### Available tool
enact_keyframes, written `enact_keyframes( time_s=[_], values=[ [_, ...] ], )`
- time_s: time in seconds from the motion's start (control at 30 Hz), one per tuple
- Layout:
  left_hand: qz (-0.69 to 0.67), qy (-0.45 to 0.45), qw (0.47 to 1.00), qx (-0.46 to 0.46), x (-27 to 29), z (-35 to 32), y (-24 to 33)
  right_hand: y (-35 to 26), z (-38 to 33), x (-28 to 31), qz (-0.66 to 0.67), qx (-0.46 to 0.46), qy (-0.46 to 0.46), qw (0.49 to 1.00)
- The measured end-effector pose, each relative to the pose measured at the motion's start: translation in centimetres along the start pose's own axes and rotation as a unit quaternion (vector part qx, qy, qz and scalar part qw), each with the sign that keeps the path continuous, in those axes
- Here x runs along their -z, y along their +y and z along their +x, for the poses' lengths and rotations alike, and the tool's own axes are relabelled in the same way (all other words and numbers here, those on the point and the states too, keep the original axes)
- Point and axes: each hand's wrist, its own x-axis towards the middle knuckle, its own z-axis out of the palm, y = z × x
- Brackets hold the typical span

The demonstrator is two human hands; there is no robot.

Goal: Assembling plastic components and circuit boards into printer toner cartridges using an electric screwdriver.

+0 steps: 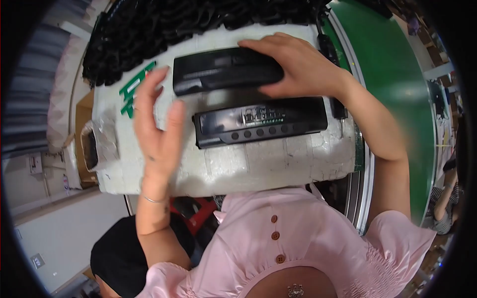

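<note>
Styrofoam block (233,164), white and chipped, fills the middle of the view and serves as the work surface; everything else is placed from it. Beyond its far edge lies a heap of black cables (164,25), and past its right edge curves a green conveyor belt (392,64). On the block's near half rests a long black front panel (261,121) with a display window and a row of round buttons. Just behind that, on the far half, lies a second black panel (223,69), and the right hand (293,67) clasps its right end, fingers over the top. The left hand (156,119) hovers open above the block's left part, gripping nothing. Both panels look like light, rigid moulded plastic with glossy, scratch-prone faces, best taken by the ends
</note>
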Motion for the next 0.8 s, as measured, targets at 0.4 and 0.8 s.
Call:
enact_keyframes(
  time_s=[0.4,0.8],
  values=[
    [0.233,-0.349,0.907,-0.03,-0.5,-2.7,2.6,-3.1,-1.1,1.3,0.211,-0.104,-0.431,0.871],
    [0.083,-0.228,0.96,-0.137,4.2,4.5,1.0,-4.1,-10.6,6.9,0.427,-0.339,-0.104,0.832]
  ],
)
